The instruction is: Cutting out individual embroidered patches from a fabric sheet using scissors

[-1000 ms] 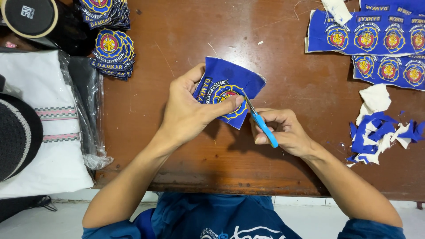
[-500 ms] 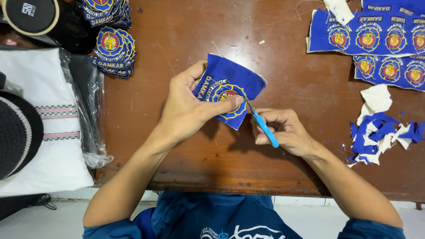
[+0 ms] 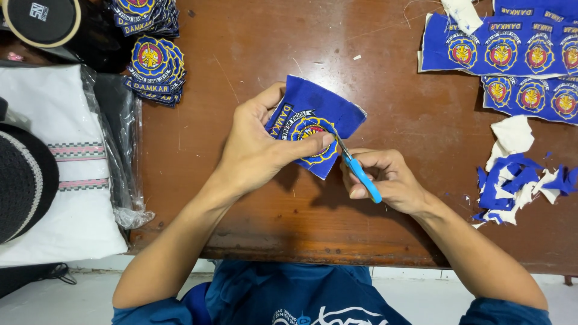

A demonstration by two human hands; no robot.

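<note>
A piece of blue cloth bearing an embroidered round badge (image 3: 313,129) is held above the middle of the brown wooden desk (image 3: 253,198) by the left hand (image 3: 265,147), the thumb pressed on the badge's face and the fingers curled behind the cloth. A small pair of scissors with blue handles (image 3: 360,171) is gripped in the right hand (image 3: 388,180), the fingers closed around the handles, and the short blades are set at the cloth's right edge, just beside the badge's yellow border. The step in hand is judged to be the trimming of the badge out of its surplus cloth, and it appears early, since blue margin is seen on every visible side. For the cut to follow the round border, the cloth would probably need to be turned little by little by the left hand while the blades are kept just outside the stitching; the thumb lies close to the blades, so care would be called for there. At the upper left of the desk, stacks of trimmed round badges (image 3: 153,69) are piled. At the upper right, uncut blue strips with rows of badges (image 3: 500,51) are laid out, and below them a heap of blue and white offcuts (image 3: 515,180) is gathered. Off the desk's left edge, a white folded cloth in a clear plastic bag (image 3: 66,168) is seen.
</note>
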